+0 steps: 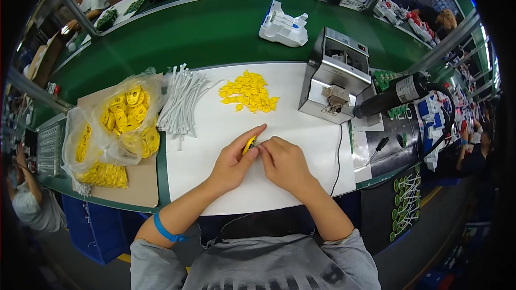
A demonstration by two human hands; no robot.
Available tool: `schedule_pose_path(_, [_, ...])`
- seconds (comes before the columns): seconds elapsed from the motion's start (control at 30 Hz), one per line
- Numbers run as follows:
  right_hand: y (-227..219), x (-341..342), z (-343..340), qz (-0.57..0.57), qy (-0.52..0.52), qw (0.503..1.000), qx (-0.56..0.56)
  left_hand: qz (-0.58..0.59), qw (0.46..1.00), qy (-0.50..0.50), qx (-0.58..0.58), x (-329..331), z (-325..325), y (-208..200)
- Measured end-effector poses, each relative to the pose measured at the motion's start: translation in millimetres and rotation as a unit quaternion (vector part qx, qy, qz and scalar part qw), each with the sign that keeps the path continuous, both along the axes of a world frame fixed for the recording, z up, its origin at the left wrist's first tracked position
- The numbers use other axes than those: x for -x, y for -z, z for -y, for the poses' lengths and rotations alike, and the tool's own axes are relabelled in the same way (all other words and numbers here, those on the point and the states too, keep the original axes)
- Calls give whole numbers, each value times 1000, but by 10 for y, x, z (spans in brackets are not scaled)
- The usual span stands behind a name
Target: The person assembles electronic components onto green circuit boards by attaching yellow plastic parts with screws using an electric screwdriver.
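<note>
Over the white work sheet (204, 182), my left hand (233, 162) pinches a yellow round plastic part (250, 144) between thumb and fingers. My right hand (283, 162) is closed beside it, fingertips bunched together close to the yellow part. Whatever lies in the right fingertips is too small to make out. Beyond my hands lies a loose pile of small yellow plastic pieces (250, 91). To its left is a bundle of white cables (183, 102). Farther left, clear plastic bags (102, 134) hold larger yellow round parts (124, 111).
A metal bench machine (336, 78) stands right of the sheet, its black cable (339, 161) running down the sheet. A black cylindrical tool (389, 96) and a screwdriver (379, 147) lie farther right. A white plastic housing (284, 24) rests on the green belt (215, 32). Other people work around.
</note>
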State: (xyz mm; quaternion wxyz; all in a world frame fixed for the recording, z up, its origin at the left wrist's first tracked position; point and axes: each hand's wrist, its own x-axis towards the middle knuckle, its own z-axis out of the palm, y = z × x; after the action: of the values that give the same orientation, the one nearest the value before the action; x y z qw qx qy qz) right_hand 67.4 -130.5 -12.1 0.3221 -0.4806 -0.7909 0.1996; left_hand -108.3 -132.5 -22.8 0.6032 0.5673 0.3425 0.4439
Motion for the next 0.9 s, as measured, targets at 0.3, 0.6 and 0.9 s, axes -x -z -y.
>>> schedule_pose_path(0.3, [274,-297,-169,-115,-39,992,-46,-57,997,-36,-40,-246,-151,148])
schedule_pose_path(0.6, [40,-1357,145,-228,-133,948,179,199,955,128,178,-645,-61,80])
schedule_pose_path(0.9, [-258,-2325,1199,-303,-326,853,273,176,879,329,295,-1524,438,-1])
